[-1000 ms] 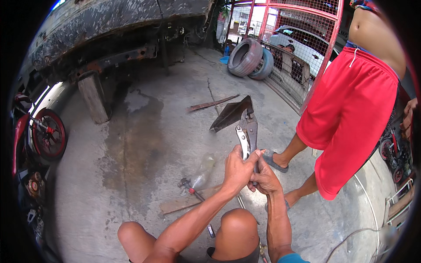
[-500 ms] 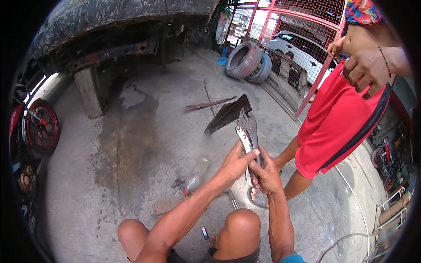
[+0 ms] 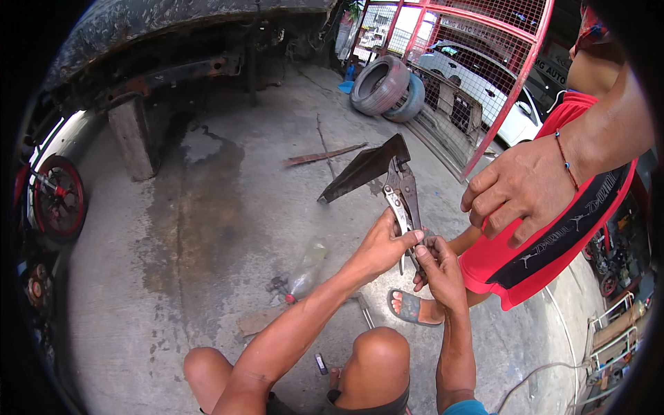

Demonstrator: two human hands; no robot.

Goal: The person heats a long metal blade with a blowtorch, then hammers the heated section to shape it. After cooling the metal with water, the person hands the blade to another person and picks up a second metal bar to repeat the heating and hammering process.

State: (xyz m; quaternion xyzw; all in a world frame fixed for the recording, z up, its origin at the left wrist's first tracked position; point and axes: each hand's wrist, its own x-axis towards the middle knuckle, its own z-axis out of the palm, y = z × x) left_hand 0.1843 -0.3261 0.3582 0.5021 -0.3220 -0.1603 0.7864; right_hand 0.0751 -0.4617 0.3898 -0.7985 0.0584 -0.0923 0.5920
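Observation:
A pair of locking pliers point(image 3: 413, 205) stands tilted up in front of me. Its jaws meet the edge of a dark, bent piece of sheet metal point(image 3: 366, 168), which juts out leftward. My left hand point(image 3: 387, 243) is closed round the handles, thumb lying across them. At the lower end of the handles, my right hand point(image 3: 440, 268) pinches with thumb and fingers; the exact spot is partly hidden. Close by on the right, another person's hand point(image 3: 515, 183) hangs with bent fingers, apart from the pliers.
The other person, in red shorts point(image 3: 553, 238), stands at right, a sandalled foot point(image 3: 416, 308) near my hands. A plastic bottle point(image 3: 304, 277) and a small lighter-like object point(image 3: 321, 364) lie on the concrete. Tyres point(image 3: 380, 86) lean by the red mesh gate. A raised vehicle body point(image 3: 173, 34) is far left.
The other person has leaned in, their hand coming lower and closer. The pliers and sheet metal have shifted slightly right and turned a little. My right hand has slid to the handle end.

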